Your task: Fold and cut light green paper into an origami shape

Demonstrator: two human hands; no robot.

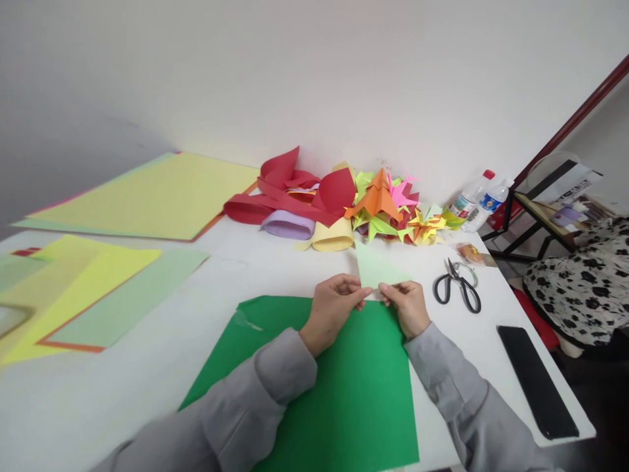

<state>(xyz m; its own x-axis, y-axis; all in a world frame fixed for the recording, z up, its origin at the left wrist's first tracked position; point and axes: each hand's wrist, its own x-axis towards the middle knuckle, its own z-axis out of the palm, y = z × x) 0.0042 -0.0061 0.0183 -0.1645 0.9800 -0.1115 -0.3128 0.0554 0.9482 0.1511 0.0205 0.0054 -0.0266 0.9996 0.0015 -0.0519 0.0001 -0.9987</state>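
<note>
A pale green piece of paper [377, 269], folded to a triangle-like shape, is held up between both hands. My left hand [337, 305] pinches its lower left corner between thumb and fingers. At its lower edge, my right hand [407, 305] grips it the same way, the two thumbs close together. Beneath the hands lies a large green sheet [344, 393] on the white table, partly covered by my left sleeve. Just right of my right hand rest black-handled scissors [457, 286], their blades pointing away.
Folded paper shapes [381, 206] and red paper loops [295, 196] are heaped by the wall. Coloured sheets [113, 288] cover the left side. Bottles [474, 200] stand at the back right, with a black phone-like slab [536, 380] near the right edge. A person in patterned clothing [582, 282] sits beyond.
</note>
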